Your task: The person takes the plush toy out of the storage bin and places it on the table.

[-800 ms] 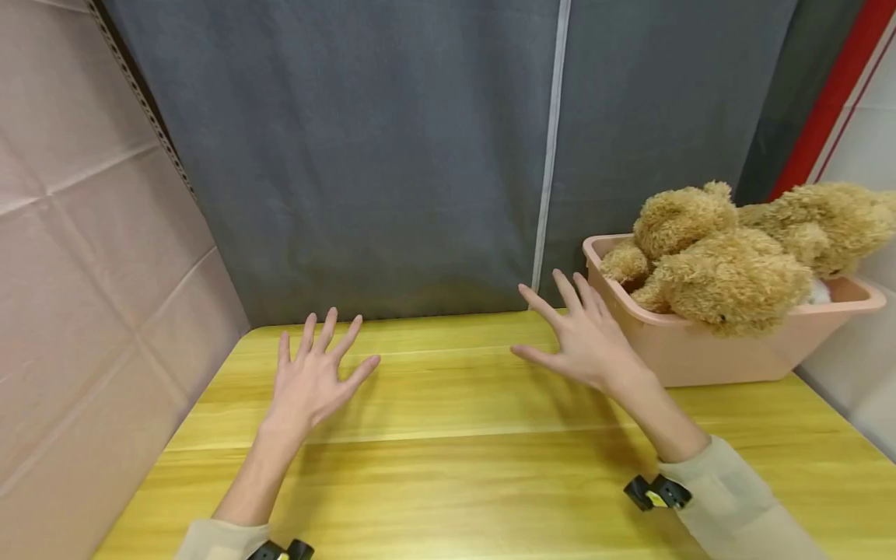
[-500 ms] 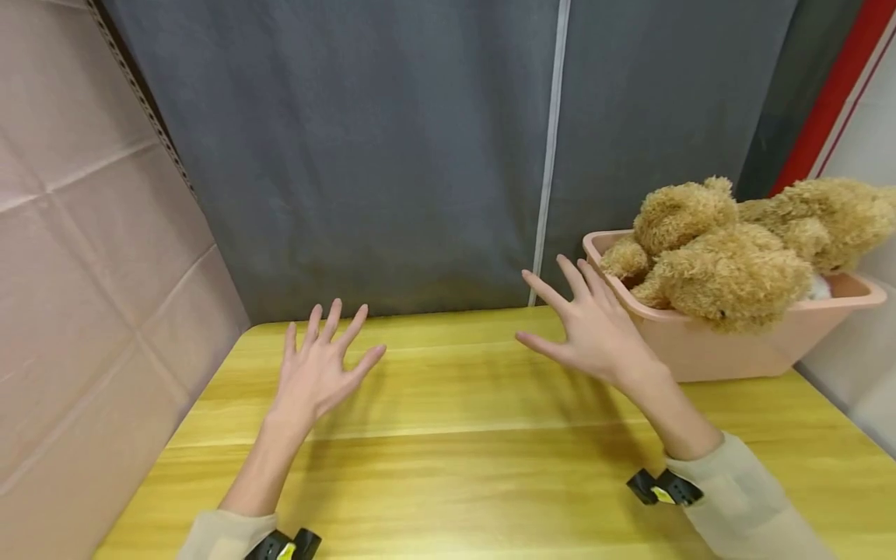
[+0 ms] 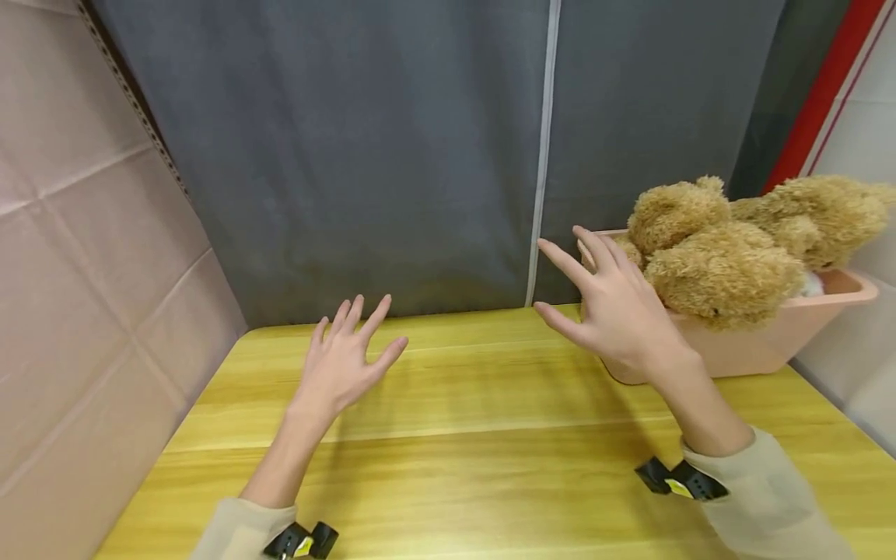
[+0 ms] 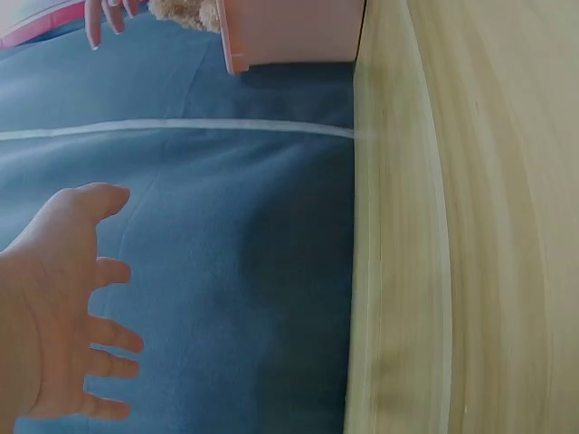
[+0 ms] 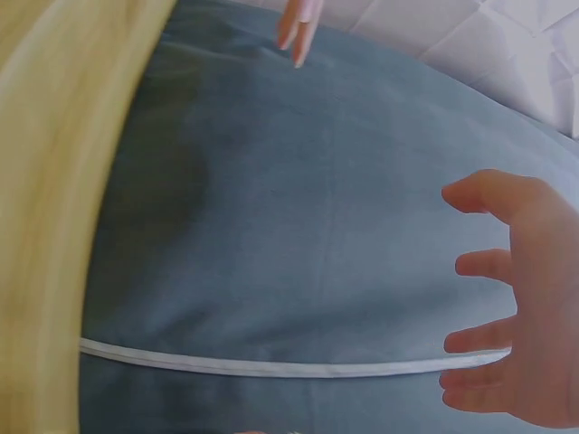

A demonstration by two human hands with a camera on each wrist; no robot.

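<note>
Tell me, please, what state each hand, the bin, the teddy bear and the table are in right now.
Left hand: open, fingers spread, over the table, holding nothing.
Right hand: open, fingers spread, in front of the bin, holding nothing.
Bin: upright on the table, no lid.
Teddy bear: lying in the bin, sticking out above its rim.
Table: bare wood where it shows.

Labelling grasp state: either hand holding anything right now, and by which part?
Nothing is held. The left hand and the right hand are both open with spread fingers above the table; the right one is beside the pink tub.
</note>
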